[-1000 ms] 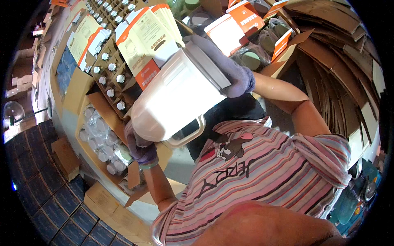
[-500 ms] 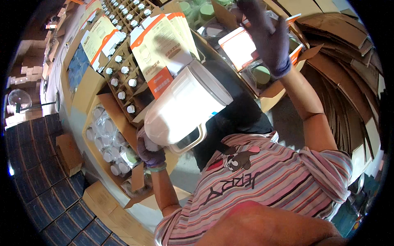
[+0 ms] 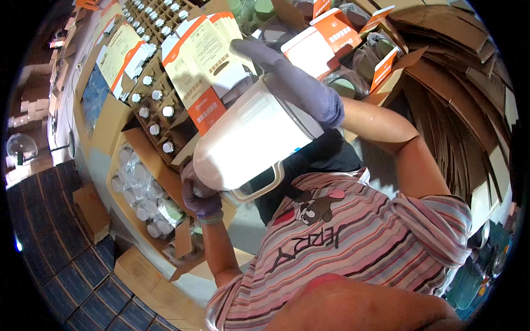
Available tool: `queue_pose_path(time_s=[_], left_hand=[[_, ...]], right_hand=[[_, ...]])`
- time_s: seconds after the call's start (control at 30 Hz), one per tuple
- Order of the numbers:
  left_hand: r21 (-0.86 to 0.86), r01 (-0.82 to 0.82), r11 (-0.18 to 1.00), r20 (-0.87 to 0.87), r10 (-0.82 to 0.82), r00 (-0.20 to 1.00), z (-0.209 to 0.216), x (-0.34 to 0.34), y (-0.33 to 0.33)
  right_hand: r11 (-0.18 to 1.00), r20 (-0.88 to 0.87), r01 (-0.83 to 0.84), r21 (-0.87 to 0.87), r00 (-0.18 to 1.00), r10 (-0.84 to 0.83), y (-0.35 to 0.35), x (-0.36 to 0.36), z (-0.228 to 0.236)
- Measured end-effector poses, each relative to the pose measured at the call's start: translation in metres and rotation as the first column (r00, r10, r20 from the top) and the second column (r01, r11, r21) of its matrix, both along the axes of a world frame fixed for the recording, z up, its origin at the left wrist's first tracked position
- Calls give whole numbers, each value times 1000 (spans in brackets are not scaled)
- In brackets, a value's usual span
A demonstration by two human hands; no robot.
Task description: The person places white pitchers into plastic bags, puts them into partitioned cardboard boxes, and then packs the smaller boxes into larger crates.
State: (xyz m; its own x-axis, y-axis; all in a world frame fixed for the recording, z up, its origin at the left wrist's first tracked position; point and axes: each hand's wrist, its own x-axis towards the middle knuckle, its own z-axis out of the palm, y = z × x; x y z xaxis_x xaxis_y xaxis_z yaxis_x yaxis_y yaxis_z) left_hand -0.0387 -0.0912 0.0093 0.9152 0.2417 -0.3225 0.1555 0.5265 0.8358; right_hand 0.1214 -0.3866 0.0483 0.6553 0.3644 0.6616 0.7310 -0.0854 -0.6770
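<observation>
A white plastic pitcher (image 3: pixel 243 140) with a loop handle (image 3: pixel 265 185) lies tilted in front of my body, its rounded base to the lower left and its wide rim to the right. My left hand (image 3: pixel 201 193), in a grey-purple glove, has its fingers curled at the base end and supports the pitcher there. My right hand (image 3: pixel 298 83), gloved alike, reaches across the rim end with its fingers stretched toward the upper left. Its palm side and thumb are hidden, so I cannot tell whether it touches the rim. Flat printed cartons (image 3: pixel 201 66) lie just beyond the pitcher.
A divided box holds white-capped bottles (image 3: pixel 168 111). Left of me, a carton contains wrapped white-lidded items (image 3: pixel 141 179). An open carton on the right holds orange-and-white boxes (image 3: pixel 337 33) and green-lidded containers (image 3: pixel 342 87). Flattened cardboard (image 3: pixel 441 88) is stacked far right; dark boxes (image 3: pixel 44 220) stand left.
My right hand has come down and left from above the right-hand carton to the pitcher's rim end. The pitcher has barely shifted, with my left hand still at its base.
</observation>
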Motion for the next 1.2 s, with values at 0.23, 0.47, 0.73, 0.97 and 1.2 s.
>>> queue_pose_path(time_s=[0.23, 0.47, 0.73, 0.97, 1.2], left_hand=[[-76, 1, 997, -90, -8, 996, 8, 5, -13], [-88, 61, 994, -36, -65, 997, -2, -3, -4], [-132, -80, 988, -155, 60, 986, 8, 6, -14], [-143, -74, 987, -153, 52, 987, -11, 8, 3], [-205, -115, 972, -235, 66, 970, 1, 22, -13]], right_hand=[[988, -127, 139, 68, 983, -130, -27, 3, 0], [975, -635, 81, 205, 769, 70, -12, -19, 24], [856, -279, 220, -467, 882, -379, -7, -10, 30], [986, -336, 102, -134, 931, -143, -55, -5, 16], [968, -183, 186, -168, 959, -217, -6, -11, 20]])
